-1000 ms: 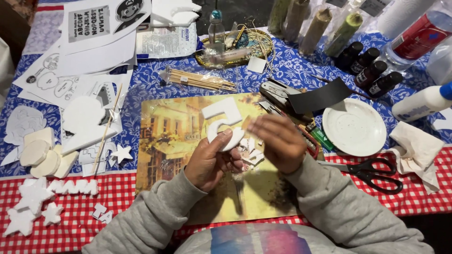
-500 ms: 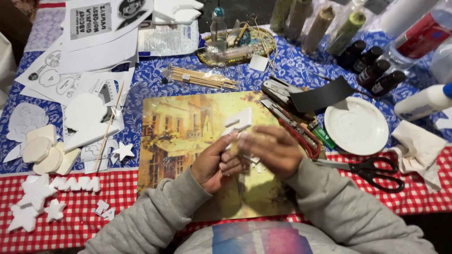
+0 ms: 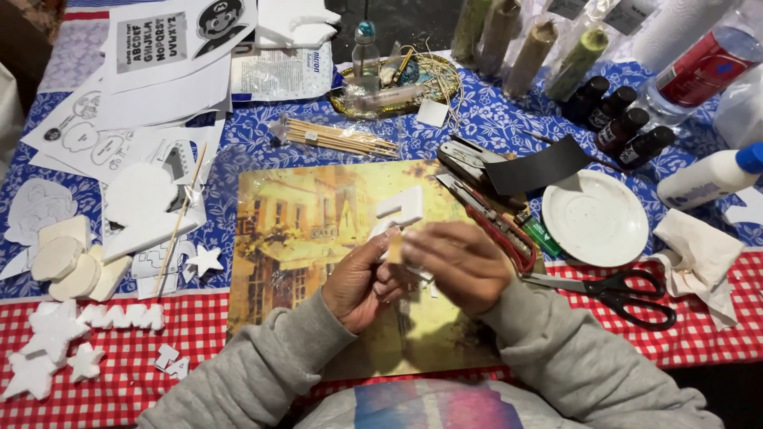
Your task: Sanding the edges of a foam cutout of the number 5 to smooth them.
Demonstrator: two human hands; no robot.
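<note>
Both hands meet over the picture mat (image 3: 318, 230), the left hand (image 3: 362, 282) and right hand (image 3: 461, 266) pinching a white foam piece (image 3: 401, 208); its lower end is hidden behind fingers; since the earlier frame it has tipped flatter.

Right of the hands lie black-handled scissors (image 3: 628, 295), a white plate (image 3: 596, 218) and a crumpled white cloth (image 3: 699, 258). Beyond them sits a bundle of wooden skewers (image 3: 338, 137) and a wicker tray (image 3: 397, 83). Far to their left lie white foam stars (image 3: 52, 349) on the red checked tablecloth (image 3: 199, 318).
</note>
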